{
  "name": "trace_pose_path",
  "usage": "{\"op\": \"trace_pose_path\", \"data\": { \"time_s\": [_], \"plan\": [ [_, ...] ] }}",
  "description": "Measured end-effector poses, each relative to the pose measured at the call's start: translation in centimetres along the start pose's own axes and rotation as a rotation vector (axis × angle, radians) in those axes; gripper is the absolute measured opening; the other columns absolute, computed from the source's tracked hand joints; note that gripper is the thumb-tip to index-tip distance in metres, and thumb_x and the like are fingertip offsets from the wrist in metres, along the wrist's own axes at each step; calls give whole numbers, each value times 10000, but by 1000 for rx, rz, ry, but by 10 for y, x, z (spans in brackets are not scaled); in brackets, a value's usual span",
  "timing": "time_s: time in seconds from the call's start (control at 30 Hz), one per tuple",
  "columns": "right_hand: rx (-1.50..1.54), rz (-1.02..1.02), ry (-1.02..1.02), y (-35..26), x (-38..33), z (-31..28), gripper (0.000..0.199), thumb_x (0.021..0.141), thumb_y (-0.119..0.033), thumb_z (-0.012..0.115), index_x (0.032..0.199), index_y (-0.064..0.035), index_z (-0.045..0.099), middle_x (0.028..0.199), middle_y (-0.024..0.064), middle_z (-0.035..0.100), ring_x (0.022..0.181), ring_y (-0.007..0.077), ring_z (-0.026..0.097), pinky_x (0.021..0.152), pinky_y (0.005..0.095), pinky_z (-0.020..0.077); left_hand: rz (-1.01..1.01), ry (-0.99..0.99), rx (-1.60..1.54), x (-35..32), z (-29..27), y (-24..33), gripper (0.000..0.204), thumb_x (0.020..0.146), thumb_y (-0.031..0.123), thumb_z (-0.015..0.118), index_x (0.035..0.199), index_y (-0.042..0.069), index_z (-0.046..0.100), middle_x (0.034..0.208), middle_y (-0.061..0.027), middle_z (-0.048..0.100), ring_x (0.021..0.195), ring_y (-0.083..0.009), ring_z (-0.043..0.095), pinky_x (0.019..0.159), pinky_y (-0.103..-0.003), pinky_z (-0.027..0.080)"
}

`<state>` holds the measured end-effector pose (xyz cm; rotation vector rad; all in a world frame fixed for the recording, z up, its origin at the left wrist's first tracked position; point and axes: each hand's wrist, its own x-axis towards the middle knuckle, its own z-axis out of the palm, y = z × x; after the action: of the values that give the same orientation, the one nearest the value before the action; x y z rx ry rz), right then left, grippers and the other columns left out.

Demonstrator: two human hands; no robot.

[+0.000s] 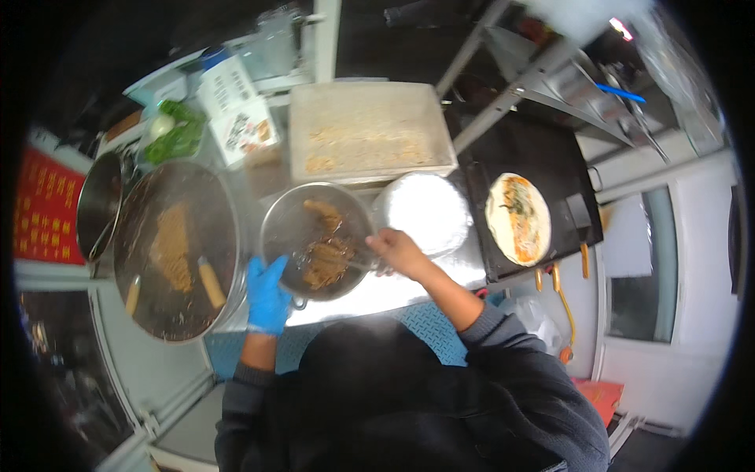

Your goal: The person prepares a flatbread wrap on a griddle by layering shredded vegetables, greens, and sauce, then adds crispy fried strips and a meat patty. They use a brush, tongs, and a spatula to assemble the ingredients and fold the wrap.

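A round metal pot (271, 206) holds brown pieces of food (326, 263) in a little dark liquid. My left hand (267, 297), in a blue glove, grips the pot's near left rim, its thumb over the edge and its fingers outside. At the right rim my bare right hand (395, 252) is closed round the handle of a metal utensil (359, 263) that reaches into the pot. The utensil's head is lost among the food, so I cannot tell its kind. Just beyond my right hand lies a round white stack (426, 212), perhaps flatbreads or wrappers.
Left, a large pan (233, 259) holds brown crumbly food and two wooden-handled tools. A rectangular metal tray (370, 118) stands behind the pot. Right, a filled flatbread (519, 216) lies on a black griddle (562, 169) beside a scraper (580, 216). Green vegetables (177, 134) sit back left.
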<state>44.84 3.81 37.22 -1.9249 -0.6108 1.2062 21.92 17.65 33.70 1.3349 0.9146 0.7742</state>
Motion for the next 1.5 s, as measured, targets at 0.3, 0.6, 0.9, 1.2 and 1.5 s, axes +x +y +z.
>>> {"op": "trace_pose_path", "data": {
  "time_s": [0.3, 0.6, 0.9, 1.2, 1.5],
  "plan": [
    [308, -277, -50, 3, -79, -25, 590, 998, -537, 339, 925, 6, 558, 667, 66, 590, 517, 134, 612, 453, 229, 463, -293, -148, -470, -19, 18, 101, 165, 871, -8, 613, 1027, 43, 598, 1029, -82, 649, 929, -191, 629, 840, -326, 526],
    [463, -368, 331, 50, -181, -141, 547, 1035, -466, 240, 868, -43, 545, 720, 96, 653, 500, 135, 600, 430, 215, 436, -349, -467, -360, -6, 167, 164, 244, 850, 32, 649, 1085, 61, 590, 1039, -60, 651, 928, -165, 630, 794, -283, 510],
    [668, -317, 711, 159, -266, -268, 482, 1035, -438, 305, 846, -54, 528, 702, 103, 648, 461, 120, 559, 404, 211, 379, -476, -584, -413, 10, 383, 120, 138, 839, 93, 685, 916, 134, 578, 872, 4, 647, 733, -86, 635, 486, -238, 436],
    [709, -178, 766, 212, -275, -322, 519, 1028, -460, 299, 824, -41, 527, 687, 132, 641, 446, 151, 550, 402, 228, 379, -352, -407, -438, 79, 516, 48, 243, 842, 101, 685, 760, 154, 462, 660, 9, 523, 529, -115, 503, 432, -248, 370],
    [718, -128, 702, 227, -250, -342, 547, 1006, -517, 320, 817, -44, 517, 662, 135, 619, 423, 154, 529, 388, 227, 383, -327, -206, -397, 134, 552, -12, 216, 838, 149, 675, 802, 168, 463, 744, -4, 542, 555, -143, 492, 448, -287, 380]
  ]
}}
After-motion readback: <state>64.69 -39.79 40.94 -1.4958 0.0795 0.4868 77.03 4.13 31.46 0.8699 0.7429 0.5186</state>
